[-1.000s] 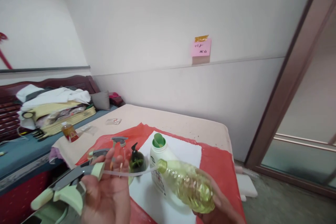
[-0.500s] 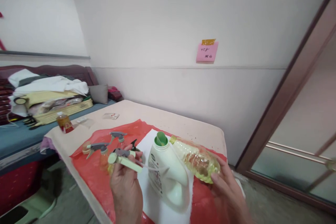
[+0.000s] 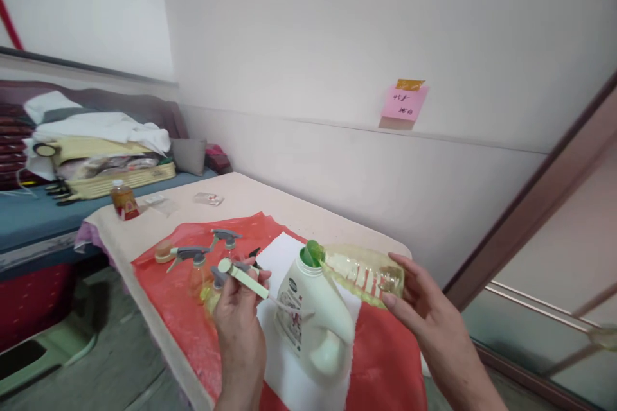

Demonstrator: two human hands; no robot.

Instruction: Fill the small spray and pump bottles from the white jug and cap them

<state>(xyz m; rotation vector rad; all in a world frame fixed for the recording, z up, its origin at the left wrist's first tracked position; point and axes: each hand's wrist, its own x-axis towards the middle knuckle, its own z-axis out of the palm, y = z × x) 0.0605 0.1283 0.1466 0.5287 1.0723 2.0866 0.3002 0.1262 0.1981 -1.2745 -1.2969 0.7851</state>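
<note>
My right hand [image 3: 424, 302] grips the base of a clear yellowish plastic bottle [image 3: 361, 273], tipped nearly level. Its neck meets the green spout [image 3: 313, 253] in the mouth of a white jug [image 3: 318, 327]. Whether liquid runs between them I cannot make out. My left hand [image 3: 242, 308] is closed around a pale green and grey spray trigger head [image 3: 245, 277], whose thin tube [image 3: 292, 309] crosses in front of the jug. The jug stands upright on a white sheet [image 3: 277, 359]. Left of my left hand stand spray bottles [image 3: 197, 279], partly hidden behind it.
A red plastic sheet [image 3: 385, 359] covers part of the cream table [image 3: 250, 196]. An amber bottle [image 3: 125, 202] and small clear packets [image 3: 209, 198] lie toward the far left. A pink note [image 3: 405, 103] is taped on the wall. A stool [image 3: 43, 353] stands left.
My right hand has raised the base of the yellowish bottle, bringing it closer to level, and its neck has come to the jug's spout. The view has shifted and tilted slightly.
</note>
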